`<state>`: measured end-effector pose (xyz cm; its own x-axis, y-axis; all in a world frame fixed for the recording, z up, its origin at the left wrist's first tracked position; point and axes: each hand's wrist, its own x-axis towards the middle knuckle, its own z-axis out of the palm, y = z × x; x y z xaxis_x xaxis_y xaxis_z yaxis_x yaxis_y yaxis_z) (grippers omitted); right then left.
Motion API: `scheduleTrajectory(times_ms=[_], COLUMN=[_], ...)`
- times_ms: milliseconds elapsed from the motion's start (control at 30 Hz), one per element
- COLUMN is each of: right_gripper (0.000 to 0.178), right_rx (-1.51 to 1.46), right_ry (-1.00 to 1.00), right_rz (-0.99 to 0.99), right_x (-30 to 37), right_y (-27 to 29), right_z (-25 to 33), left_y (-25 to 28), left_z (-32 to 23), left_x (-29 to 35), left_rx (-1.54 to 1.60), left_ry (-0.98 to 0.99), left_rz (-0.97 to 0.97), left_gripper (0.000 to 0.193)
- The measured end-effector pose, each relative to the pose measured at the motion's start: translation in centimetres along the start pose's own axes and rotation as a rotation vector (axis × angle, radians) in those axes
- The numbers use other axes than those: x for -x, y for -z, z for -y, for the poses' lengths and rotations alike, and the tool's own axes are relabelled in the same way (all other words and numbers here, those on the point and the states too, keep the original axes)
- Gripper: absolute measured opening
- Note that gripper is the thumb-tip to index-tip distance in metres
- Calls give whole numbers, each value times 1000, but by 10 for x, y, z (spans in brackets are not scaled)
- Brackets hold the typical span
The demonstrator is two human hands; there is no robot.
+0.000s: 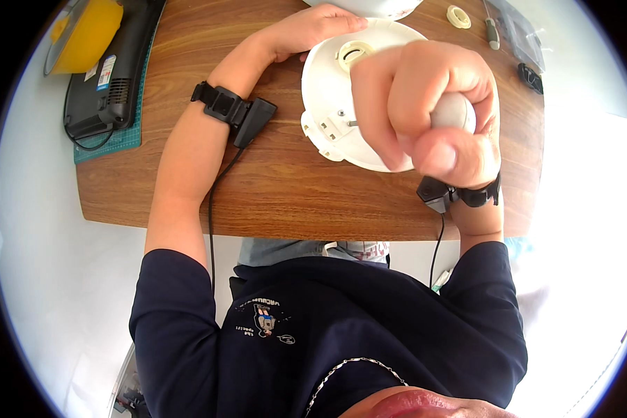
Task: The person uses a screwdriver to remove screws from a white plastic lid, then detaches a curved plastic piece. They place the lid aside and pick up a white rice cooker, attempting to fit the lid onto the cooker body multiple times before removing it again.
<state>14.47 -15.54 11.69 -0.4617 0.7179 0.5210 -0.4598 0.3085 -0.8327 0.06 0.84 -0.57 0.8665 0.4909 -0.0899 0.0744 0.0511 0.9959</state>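
Note:
My right hand (pixel 414 101) is closed around a screwdriver (pixel 454 113), its rounded grey handle end poking out of the fist. Part of the metal shaft shows left of the fingers, over a round white plastic base (pixel 325 82); whether the tip touches a screw I cannot tell. That base lies on the table, with small metal screws and slots near its lower left and a round ring fitting (pixel 352 54) higher up. At its upper left rim, my left hand (pixel 310 31) grips the edge, thumb on top and other fingers partly hidden.
A black device (pixel 104 97) and a yellow bowl-shaped thing (pixel 90 35) sit on a green cutting mat (pixel 127 144) at left. Along the far right are a cream ring (pixel 458 17), another screwdriver (pixel 492 35), a clear case (pixel 521 31) and a black object (pixel 530 78). Cables hang from both wrist straps.

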Motion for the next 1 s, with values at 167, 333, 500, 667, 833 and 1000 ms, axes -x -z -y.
scheduleTrajectory(times_ms=[167,333,500,667,833,1000], right_gripper=[44,57,28,27,28,67], right_rx=[-41,64,95,-96,-3,125], right_ry=[-114,224,-6,-157,28,113], right_rz=[-252,-170,-59,357,-59,-417], right_x=[-1,7,4,6,-2,-3], right_y=[2,14,-22,-13,-4,-3], right_z=[8,-39,-1,-1,-11,-16], left_y=[0,-5,1,3,-3,2], left_z=[-4,-14,-3,0,-19,-7], left_x=[1,1,4,-1,7,2], left_rx=[-44,-120,-87,-133,-383,-78], left_ry=[-56,-161,-24,-49,-207,-6], left_rz=[6,47,-18,-17,24,11], left_gripper=[39,38,39,41,31,27])
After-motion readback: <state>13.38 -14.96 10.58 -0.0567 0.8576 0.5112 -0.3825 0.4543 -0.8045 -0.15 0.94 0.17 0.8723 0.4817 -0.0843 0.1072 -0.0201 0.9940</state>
